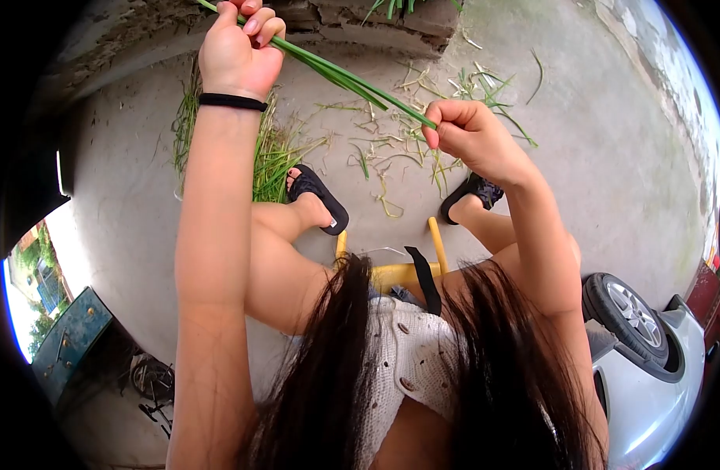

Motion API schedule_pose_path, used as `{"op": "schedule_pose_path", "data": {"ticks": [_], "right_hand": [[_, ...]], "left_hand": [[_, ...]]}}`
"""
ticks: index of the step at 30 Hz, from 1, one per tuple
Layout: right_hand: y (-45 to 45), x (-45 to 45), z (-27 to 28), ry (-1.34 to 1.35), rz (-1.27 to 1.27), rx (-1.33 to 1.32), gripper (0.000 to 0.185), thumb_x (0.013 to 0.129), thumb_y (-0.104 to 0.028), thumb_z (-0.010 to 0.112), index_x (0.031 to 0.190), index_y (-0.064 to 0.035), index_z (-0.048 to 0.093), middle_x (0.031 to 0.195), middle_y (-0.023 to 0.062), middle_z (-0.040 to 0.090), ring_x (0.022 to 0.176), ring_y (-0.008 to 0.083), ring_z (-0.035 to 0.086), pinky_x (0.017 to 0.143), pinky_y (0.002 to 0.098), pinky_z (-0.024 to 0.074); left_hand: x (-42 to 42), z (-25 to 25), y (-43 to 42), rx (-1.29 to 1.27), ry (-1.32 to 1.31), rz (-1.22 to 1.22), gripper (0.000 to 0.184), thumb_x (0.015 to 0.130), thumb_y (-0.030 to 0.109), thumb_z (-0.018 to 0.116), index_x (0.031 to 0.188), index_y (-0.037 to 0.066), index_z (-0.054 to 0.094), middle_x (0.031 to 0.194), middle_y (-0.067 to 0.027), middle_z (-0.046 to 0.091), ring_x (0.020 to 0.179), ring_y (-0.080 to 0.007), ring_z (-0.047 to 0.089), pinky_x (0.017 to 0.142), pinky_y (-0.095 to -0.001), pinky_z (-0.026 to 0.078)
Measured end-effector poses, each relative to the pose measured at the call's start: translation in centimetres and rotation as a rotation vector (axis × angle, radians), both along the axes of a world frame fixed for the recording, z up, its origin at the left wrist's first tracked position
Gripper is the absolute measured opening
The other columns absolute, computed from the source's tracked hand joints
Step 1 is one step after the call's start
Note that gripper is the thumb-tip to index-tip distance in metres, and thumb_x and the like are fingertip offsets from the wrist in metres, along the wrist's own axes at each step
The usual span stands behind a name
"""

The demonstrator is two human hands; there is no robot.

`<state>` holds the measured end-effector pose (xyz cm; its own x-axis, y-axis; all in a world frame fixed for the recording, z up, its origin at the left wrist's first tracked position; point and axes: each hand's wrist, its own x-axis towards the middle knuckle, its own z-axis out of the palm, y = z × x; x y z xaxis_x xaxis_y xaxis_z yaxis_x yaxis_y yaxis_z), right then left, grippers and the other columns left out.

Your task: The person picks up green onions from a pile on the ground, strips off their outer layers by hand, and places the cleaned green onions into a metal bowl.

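A thin bunch of long green chives stretches slantwise between my two hands at the top of the head view. My left hand, with a black band at the wrist, is closed around the bunch. Lower and to the right, my right hand pinches the end of one or more stalks between thumb and forefinger. Some shorter stalk ends stop before reaching the right hand. A heap of chives lies on the ground beyond my left forearm, which partly hides it.
Loose trimmings are scattered over the concrete floor between my sandalled feet. More green leaves show by the stone ledge at the top. I sit on a yellow stool. A silver car stands at right.
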<state>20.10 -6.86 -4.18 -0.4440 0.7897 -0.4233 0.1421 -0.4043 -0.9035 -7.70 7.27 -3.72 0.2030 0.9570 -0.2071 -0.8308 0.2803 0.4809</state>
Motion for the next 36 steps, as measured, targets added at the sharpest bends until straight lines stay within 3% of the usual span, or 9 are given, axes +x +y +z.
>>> {"op": "schedule_pose_path", "data": {"ticks": [4,10,14,18,22,27,30,33,36], "right_hand": [[0.2,1.0,-0.8,-0.001,0.024,0.18,0.014,0.081,-0.002,0.049,0.083,-0.0065,0.062,0.066,0.0019,0.059,0.063,0.0088,0.055,0.055,0.0238,0.0419],[-0.2,3.2,-2.9,-1.11,0.139,0.798,0.033,0.085,-0.012,0.057,0.117,-0.0074,0.055,0.108,0.0208,0.058,0.1,0.0342,0.056,0.085,0.041,0.0459],[1.4,4.0,2.1,-0.928,0.178,0.405,0.029,0.086,-0.015,0.056,0.114,-0.0067,0.057,0.106,0.0165,0.059,0.096,0.0339,0.056,0.083,0.0393,0.0456],[1.5,3.2,3.3,-0.842,0.144,0.612,0.027,0.084,-0.018,0.059,0.107,-0.004,0.059,0.092,0.0161,0.061,0.089,0.0332,0.057,0.079,0.0394,0.0459],[0.9,2.1,2.7,-0.774,0.156,0.723,0.018,0.08,-0.019,0.062,0.085,-0.0014,0.06,0.079,0.0173,0.061,0.081,0.034,0.06,0.072,0.0412,0.0478],[0.9,0.8,2.7,-0.769,0.231,0.674,0.019,0.08,-0.016,0.063,0.089,-0.0009,0.06,0.081,0.0158,0.059,0.082,0.0335,0.058,0.072,0.041,0.0467],[1.5,-0.8,3.0,-0.76,0.24,0.672,0.017,0.079,-0.016,0.063,0.086,-0.0009,0.06,0.079,0.0163,0.059,0.082,0.0335,0.058,0.072,0.041,0.0465],[2.4,-2.8,2.7,-0.731,0.306,0.665,0.015,0.078,-0.014,0.064,0.084,-0.0005,0.06,0.079,0.0169,0.059,0.082,0.0336,0.058,0.071,0.0406,0.0461],[2.7,-4.6,1.9,-0.693,0.341,0.664,0.015,0.079,-0.012,0.063,0.086,0.001,0.063,0.081,0.0161,0.06,0.082,0.0335,0.057,0.072,0.0399,0.0457]], "left_hand": [[0.4,-0.2,0.0,0.001,0.032,-0.005,0.028,0.099,0.025,0.032,0.093,0.001,0.045,0.073,-0.0035,0.039,0.052,-0.0104,0.031,0.047,-0.023,0.026],[3.2,1.5,-1.9,-0.111,0.327,-0.041,0.041,0.1,0.03,0.027,0.117,-0.003,0.044,0.091,-0.0069,0.047,0.067,-0.0127,0.037,0.056,-0.0239,0.033],[5.4,0.6,-2.9,-0.124,0.486,-0.201,0.035,0.097,0.018,0.039,0.126,-0.001,0.041,0.103,-0.0107,0.054,0.075,-0.013,0.044,0.061,-0.024,0.038],[8.9,0.3,0.3,-0.105,0.636,-0.344,0.031,0.094,0.013,0.044,0.121,-0.003,0.044,0.103,-0.0117,0.056,0.079,-0.0129,0.049,0.064,-0.0249,0.041],[14.3,0.5,7.8,0.017,0.822,-0.415,0.043,0.095,0.026,0.046,0.125,-0.004,0.04,0.111,-0.0155,0.055,0.095,-0.0214,0.054,0.078,-0.0295,0.045],[16.1,-0.6,11.8,0.448,1.808,-0.082,0.063,0.091,0.043,0.049,0.132,-0.003,0.036,0.126,-0.0223,0.048,0.12,-0.0313,0.044,0.099,-0.0375,0.035],[11.0,-3.5,8.9,0.711,1.809,-0.105,0.057,0.091,0.04,0.05,0.129,-0.001,0.041,0.125,-0.0195,0.05,0.118,-0.0275,0.046,0.098,-0.0351,0.036],[2.7,-7.1,2.9,0.516,1.782,-0.268,0.048,0.09,0.035,0.053,0.123,0.001,0.046,0.118,-0.0156,0.055,0.11,-0.0235,0.052,0.093,-0.0336,0.04],[-8.1,-13.6,-4.4,0.063,1.718,-0.369,0.038,0.089,0.03,0.054,0.115,0.002,0.054,0.106,-0.0132,0.062,0.099,-0.0221,0.059,0.086,-0.0322,0.045]]}}
